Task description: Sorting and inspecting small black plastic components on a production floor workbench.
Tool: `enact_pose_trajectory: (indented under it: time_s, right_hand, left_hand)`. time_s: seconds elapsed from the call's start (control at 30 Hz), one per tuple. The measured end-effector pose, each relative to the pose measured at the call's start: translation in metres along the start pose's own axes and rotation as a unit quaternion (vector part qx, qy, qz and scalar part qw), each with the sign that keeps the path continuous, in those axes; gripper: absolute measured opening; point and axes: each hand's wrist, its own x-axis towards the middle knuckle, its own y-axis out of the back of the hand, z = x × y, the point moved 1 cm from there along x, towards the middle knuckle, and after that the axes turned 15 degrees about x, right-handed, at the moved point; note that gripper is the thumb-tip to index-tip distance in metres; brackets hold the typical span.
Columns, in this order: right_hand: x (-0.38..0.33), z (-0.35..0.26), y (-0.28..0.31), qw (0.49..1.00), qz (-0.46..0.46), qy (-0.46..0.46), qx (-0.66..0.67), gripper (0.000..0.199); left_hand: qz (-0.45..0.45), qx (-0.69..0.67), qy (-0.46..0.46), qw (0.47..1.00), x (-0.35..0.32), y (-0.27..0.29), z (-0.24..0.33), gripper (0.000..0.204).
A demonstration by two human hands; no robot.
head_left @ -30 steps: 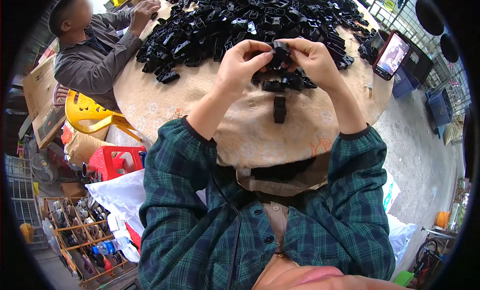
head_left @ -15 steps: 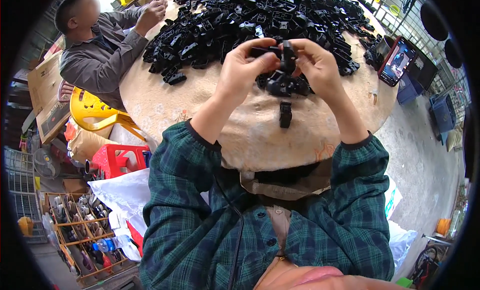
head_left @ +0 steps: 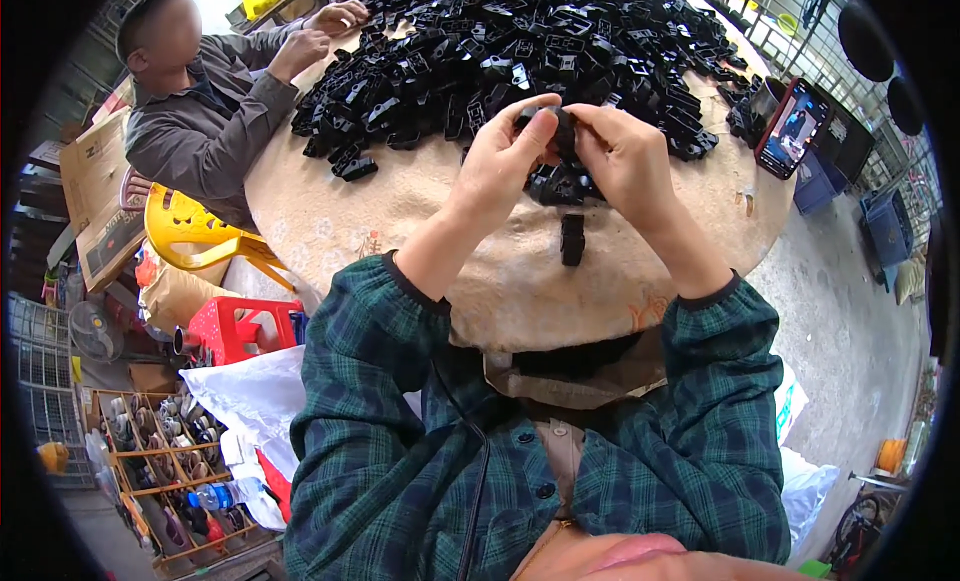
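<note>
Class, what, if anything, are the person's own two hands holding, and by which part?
The bare left hand and bare right hand hold a small black plastic part by its left and right sides; the exact grip points are hidden.

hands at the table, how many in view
4: the wearer's left hand and right hand, pinching a black part near the black pile; the nearer hand and farther hand of a co-worker, left of the pile. Others could be hidden beyond the picture.
</note>
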Motion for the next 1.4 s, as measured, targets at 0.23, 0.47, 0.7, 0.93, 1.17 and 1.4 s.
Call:
enact_pose_trajectory:
  time_s: [0.23,0.47,0.7,0.93,1.17,1.4]
  right_hand:
    - [0.001,0.007,-0.001,0.995,0.03,-0.048,0.08,0.018]
    - [0.006,0.003,0.007,0.996,-0.021,-0.05,0.074,0.017]
    - [0.002,-0.01,0.002,0.998,0.033,0.041,-0.042,0.019]
    - [0.001,-0.014,-0.003,0.988,0.011,0.113,-0.106,0.021]
    - [0.007,0.008,0.005,0.897,-0.108,-0.218,0.37,0.04]
    - [0.007,0.004,0.007,0.927,-0.081,-0.179,0.32,0.025]
  left_hand:
    - [0.092,-0.148,0.038,0.984,0.009,0.012,-0.001,0.036]
    - [0.051,0.188,-0.079,0.978,0.001,0.006,0.016,0.038]
    - [0.041,0.157,-0.099,0.982,-0.001,0.0,0.014,0.04]
    - [0.063,-0.019,-0.057,0.996,-0.003,-0.008,0.005,0.045]
    - [0.015,-0.117,-0.037,0.992,-0.001,0.004,0.015,0.042]
    - [-0.049,-0.061,-0.017,0.997,0.003,0.016,0.019,0.04]
